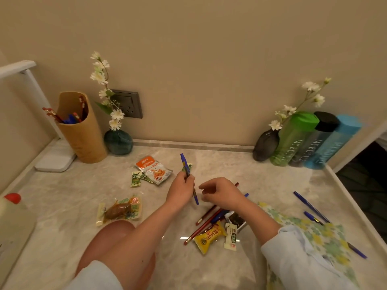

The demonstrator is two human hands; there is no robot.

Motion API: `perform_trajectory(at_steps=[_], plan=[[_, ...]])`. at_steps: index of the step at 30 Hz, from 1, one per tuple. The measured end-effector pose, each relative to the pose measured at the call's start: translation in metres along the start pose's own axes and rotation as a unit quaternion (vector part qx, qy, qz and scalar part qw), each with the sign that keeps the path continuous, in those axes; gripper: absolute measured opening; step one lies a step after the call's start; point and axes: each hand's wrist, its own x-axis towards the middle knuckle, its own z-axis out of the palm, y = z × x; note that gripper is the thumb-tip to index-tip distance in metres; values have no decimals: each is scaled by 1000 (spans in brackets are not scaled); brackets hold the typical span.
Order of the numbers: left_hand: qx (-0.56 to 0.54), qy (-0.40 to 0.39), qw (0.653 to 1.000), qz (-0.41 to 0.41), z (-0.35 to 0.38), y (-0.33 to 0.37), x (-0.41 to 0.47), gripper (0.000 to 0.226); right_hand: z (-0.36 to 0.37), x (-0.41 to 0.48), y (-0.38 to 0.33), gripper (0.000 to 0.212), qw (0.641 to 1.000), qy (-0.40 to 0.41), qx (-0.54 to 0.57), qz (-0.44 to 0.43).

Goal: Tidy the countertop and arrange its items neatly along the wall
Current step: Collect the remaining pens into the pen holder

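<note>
My left hand grips a blue pen, held upright over the middle of the marble countertop. My right hand hovers just to its right, fingers curled and apart, holding nothing. Under and below that hand lie several red and blue pens. More blue pens rest at the right. A tan pen holder with pens in it stands by the wall at the left. Snack packets are scattered about: an orange-and-white one, a brown one, a yellow one.
Two flower vases, one teal and one dark, stand against the wall. Three bottles, green, black and blue, lean at the right. A white lamp base is at left, a floral cloth at right, a red-capped bottle at the left edge.
</note>
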Motion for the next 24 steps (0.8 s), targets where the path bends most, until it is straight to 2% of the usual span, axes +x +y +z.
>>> perform_trajectory(at_steps=[4,7,12,16,21,24], plan=[[1,-13,1000,-27,8,-7,-7,15,-7,-6,3,48,977,-102,-189,-8],[19,-17,999,-32,13,-17,-13,15,-4,-6,2,51,954,-120,-271,-49],[7,7,1000,-16,15,-18,-20,16,-3,-4,6,37,953,-113,-269,-82],[-20,48,999,-7,12,-16,-22,17,-2,0,6,22,951,-62,-280,-118],[-17,99,995,18,7,-14,-23,19,-3,4,0,28,925,-57,-343,-153],[-17,112,993,24,8,-15,-25,20,1,5,-4,23,909,-48,-378,-168]])
